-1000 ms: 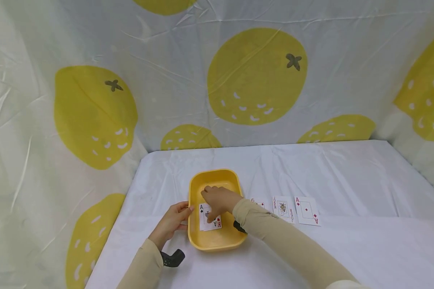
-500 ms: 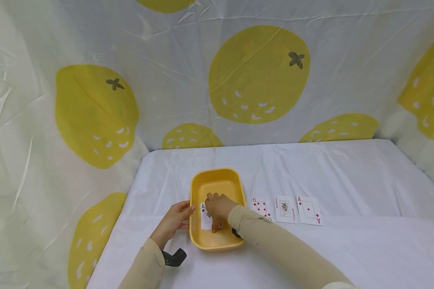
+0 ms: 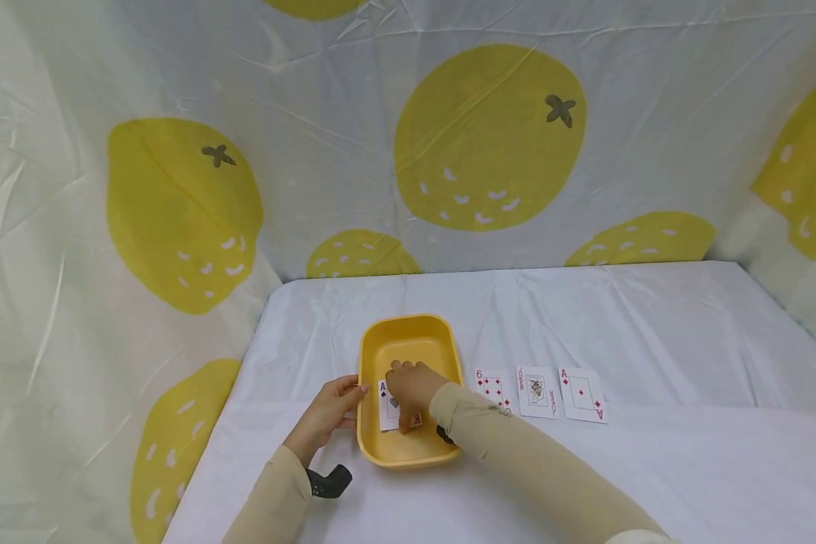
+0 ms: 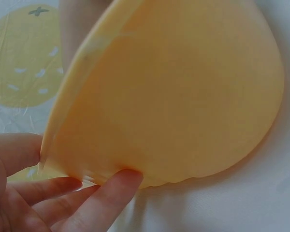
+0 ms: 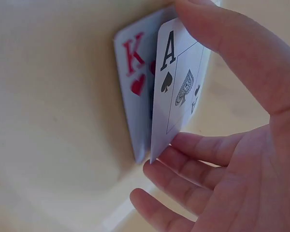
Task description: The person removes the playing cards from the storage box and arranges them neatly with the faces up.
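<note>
My left hand grips the left rim of a yellow plastic tub. Its thumb lies at the rim, and the fingertips press the outer wall from below. Inside the tub, my right hand pinches an ace of spades between the thumb at one edge and the fingers at the opposite edge. A king of hearts lies under the ace, partly covered by it. One edge of the ace stands a little away from the king. In the head view the right hand hides most of both cards.
Right of the tub, a six of diamonds, a joker and an ace of diamonds lie face up in a row on the white cloth. A lemon-print curtain stands behind the table.
My right hand has come down and slightly nearer over the cards in the tub. More of the six of diamonds shows beside the sleeve. The left hand keeps its grip on the tub.
</note>
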`<state>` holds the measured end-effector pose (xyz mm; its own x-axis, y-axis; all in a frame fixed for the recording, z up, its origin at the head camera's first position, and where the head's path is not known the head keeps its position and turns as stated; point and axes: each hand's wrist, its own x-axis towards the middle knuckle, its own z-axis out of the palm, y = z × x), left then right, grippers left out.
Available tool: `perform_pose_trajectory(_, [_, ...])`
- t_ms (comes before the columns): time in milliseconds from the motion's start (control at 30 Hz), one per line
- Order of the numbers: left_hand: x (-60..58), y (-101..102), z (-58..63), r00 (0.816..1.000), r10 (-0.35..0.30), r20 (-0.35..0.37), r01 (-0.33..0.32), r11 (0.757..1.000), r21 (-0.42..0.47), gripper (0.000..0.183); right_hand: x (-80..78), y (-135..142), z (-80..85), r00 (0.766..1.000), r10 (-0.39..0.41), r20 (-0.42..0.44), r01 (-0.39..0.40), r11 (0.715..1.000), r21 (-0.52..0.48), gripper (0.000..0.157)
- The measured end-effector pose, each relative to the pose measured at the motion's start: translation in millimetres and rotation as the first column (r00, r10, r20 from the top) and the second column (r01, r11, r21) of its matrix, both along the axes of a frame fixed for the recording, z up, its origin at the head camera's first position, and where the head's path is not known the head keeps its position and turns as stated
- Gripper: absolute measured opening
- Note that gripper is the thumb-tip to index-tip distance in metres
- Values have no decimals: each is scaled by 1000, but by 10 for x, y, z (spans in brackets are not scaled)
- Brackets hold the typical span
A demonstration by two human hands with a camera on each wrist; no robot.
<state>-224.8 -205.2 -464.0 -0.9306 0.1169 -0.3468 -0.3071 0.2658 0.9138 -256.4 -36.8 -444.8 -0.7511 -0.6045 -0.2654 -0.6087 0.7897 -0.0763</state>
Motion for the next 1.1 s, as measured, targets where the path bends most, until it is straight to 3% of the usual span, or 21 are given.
perform_pose_trajectory(133, [11, 11, 6, 1000, 2, -8, -2, 1000, 19, 44, -39, 27, 93, 1000, -7, 25, 7, 1000, -13, 66])
perform_pose_trajectory(333, [38, 31, 39, 1000, 7, -18, -6, 999, 34, 42, -89, 105, 312, 998, -12, 54, 11, 1000, 5, 76])
perform_pose_trajectory(500, [18, 29, 39, 1000, 18, -13, -18, 1000, 18, 39, -100, 306, 523, 999, -9, 53, 10, 999, -30, 80])
perform_pose_trajectory(567, [-4, 21, -6, 1000, 20, -11, -20, 1000, 18, 39, -106, 427, 590, 999, -5, 39, 7, 999, -50, 82])
perform_pose_trajectory(833, [-3, 1, 3, 1000, 21, -7, -21, 1000, 12, 40, -151, 1004, 747, 999, -35, -17, 33, 993, -111, 80])
perform_pose_trajectory(1100, [-19, -10, 3, 1000, 13, 3, -13, 1000, 17, 39, -123, 1692, 677, 991, -135, -6, 134, 985, -109, 87])
